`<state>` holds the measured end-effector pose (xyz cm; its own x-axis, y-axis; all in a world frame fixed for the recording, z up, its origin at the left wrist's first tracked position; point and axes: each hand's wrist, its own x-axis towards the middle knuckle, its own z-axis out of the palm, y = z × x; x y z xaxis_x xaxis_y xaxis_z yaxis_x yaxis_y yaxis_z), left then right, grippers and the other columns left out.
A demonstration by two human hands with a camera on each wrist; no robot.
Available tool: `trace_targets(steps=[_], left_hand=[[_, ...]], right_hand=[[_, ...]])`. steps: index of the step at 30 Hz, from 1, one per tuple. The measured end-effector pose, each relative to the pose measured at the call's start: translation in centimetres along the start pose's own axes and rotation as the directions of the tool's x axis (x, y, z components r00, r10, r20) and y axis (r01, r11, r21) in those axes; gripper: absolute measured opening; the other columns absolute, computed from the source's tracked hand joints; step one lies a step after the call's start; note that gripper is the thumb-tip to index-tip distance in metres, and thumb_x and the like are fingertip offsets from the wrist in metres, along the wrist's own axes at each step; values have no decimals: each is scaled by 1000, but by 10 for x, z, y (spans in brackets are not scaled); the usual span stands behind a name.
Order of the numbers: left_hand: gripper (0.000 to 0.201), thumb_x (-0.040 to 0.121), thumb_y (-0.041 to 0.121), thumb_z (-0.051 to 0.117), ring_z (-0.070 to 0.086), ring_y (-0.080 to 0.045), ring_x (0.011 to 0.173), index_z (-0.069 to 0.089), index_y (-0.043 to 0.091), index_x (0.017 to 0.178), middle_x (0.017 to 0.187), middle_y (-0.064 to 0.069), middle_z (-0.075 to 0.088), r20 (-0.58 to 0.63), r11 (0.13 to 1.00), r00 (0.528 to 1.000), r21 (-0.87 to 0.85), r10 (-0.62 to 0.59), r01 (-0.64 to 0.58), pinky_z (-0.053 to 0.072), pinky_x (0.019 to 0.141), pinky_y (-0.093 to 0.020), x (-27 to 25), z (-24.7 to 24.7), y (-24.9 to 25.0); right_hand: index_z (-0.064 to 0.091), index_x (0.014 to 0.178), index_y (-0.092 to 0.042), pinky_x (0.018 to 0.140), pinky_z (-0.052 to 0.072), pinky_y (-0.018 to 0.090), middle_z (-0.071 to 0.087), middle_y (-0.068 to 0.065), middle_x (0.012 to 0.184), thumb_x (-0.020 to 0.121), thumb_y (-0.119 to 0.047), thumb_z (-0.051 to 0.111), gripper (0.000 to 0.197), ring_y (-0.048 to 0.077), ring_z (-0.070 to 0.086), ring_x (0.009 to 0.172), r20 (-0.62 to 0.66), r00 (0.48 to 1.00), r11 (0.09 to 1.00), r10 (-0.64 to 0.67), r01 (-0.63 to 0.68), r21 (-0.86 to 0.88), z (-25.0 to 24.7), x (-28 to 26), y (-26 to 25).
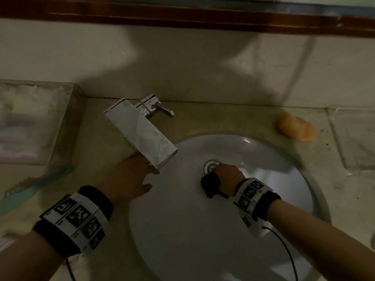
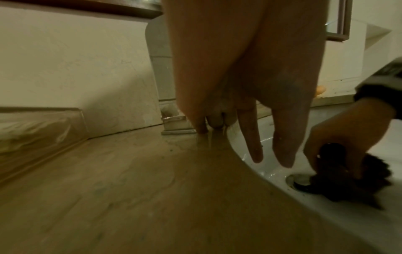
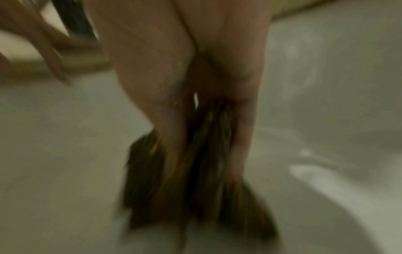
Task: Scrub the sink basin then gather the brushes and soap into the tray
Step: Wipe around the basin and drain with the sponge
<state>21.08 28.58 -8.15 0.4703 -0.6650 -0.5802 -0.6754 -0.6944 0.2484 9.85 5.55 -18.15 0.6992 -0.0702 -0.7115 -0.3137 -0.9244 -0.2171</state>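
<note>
Right now I'm gripping a dark bristly brush [image 1: 211, 184] in my right hand [image 1: 229, 177], fingers curled round it, and working it against the white sink basin [image 1: 263, 159] just beside the metal drain [image 1: 211, 166]. I'm bracing with my left hand [image 1: 129, 179], which is holding nothing: fingers straight and relaxed, tips resting on the countertop [image 2: 130, 180] at the basin's edge under the spout of the tap [image 1: 142, 128]. By my reckoning I'm sitting in the scrubbing stage, and I can't tell how clean the bowl is in this dim light. Nothing is looking gathered yet. I'm counting two brushes: the one I'm scrubbing with, and a teal-handled brush [image 1: 38, 185] lying on the counter to my left. I'm counting one bar of orange soap [image 1: 296, 127], sitting on the counter behind the basin to my right. I'm seeing one clear tray [image 1: 67, 118] on the far left against the wall, with something pale and blurred inside. So both brushes and the soap are waiting to go in.
</note>
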Motion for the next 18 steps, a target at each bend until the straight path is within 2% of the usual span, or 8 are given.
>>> trace_targets(steps=[2, 4, 5, 7, 9, 11, 13, 18], left_hand=[[46, 95, 38, 49, 20, -9, 144, 40, 30, 139, 155, 7, 23, -43, 1000, 999, -6, -1, 0, 18, 114, -18, 2, 2, -3], [45, 93, 38, 52, 26, -11, 142, 44, 29, 137, 151, 6, 31, -69, 999, 998, -42, -10, 7, 22, 114, -20, -1, 3, -3], [43, 91, 37, 56, 34, -15, 139, 51, 27, 132, 147, 3, 39, -72, 999, 997, -39, -2, 0, 28, 112, -22, -1, 5, -4], [37, 73, 35, 72, 61, -29, 116, 69, 22, 108, 123, -8, 63, -84, 1000, 996, -8, 7, -8, 51, 94, -36, -1, 4, -4], [39, 66, 32, 80, 66, -32, 107, 72, 20, 102, 117, -12, 68, -114, 1000, 993, 24, 23, -20, 55, 87, -39, -1, 3, -6], [43, 86, 33, 65, 40, -22, 137, 57, 24, 127, 146, -4, 43, -57, 1000, 998, 12, -4, 5, 35, 110, -28, -1, 3, -1], [47, 93, 38, 51, 20, -14, 145, 42, 28, 138, 156, 5, 23, -35, 1000, 999, -3, -16, 16, 19, 116, -23, 2, 7, -3], [47, 95, 37, 49, 18, -11, 145, 39, 27, 140, 156, 6, 21, 12, 1000, 1000, 2, -19, 18, 14, 117, -20, 4, 6, -2]], right_hand=[[59, 119, -5, 99, 45, 37, 61, 17, 124, 88, -18, 61, 34, 31, 57, 116, 186, 974, 991, -131, 136, -15, 3, -15, -3], [61, 117, -2, 101, 47, 42, 63, 19, 121, 85, -12, 65, 33, 32, 59, 113, 460, 859, 968, -224, 251, 3, 19, -29, -6], [61, 117, 0, 102, 46, 45, 62, 21, 122, 84, -9, 65, 34, 33, 59, 113, 550, 802, 961, -234, 276, 6, 29, -34, -9], [58, 123, -1, 105, 43, 45, 57, 22, 129, 86, -7, 63, 38, 35, 55, 118, 583, 782, 960, -220, 281, -14, 43, -38, -13], [55, 126, -2, 103, 41, 41, 54, 21, 132, 88, -10, 61, 39, 34, 52, 121, 515, 833, 967, -205, 254, -26, 44, -36, -18], [57, 120, -1, 99, 43, 37, 58, 21, 125, 90, -18, 59, 35, 33, 55, 117, 341, 917, 975, -208, 223, -5, 35, -28, -22], [56, 117, 1, 96, 44, 36, 59, 21, 122, 91, -24, 57, 36, 32, 56, 114, 138, 974, 983, -181, 178, 34, 27, -11, -23], [33, 140, -1, 105, 43, 40, 47, 20, 138, 88, -26, 61, 64, 34, 50, 123, -188, 963, 918, 192, -109, 380, 9, 34, -28]])
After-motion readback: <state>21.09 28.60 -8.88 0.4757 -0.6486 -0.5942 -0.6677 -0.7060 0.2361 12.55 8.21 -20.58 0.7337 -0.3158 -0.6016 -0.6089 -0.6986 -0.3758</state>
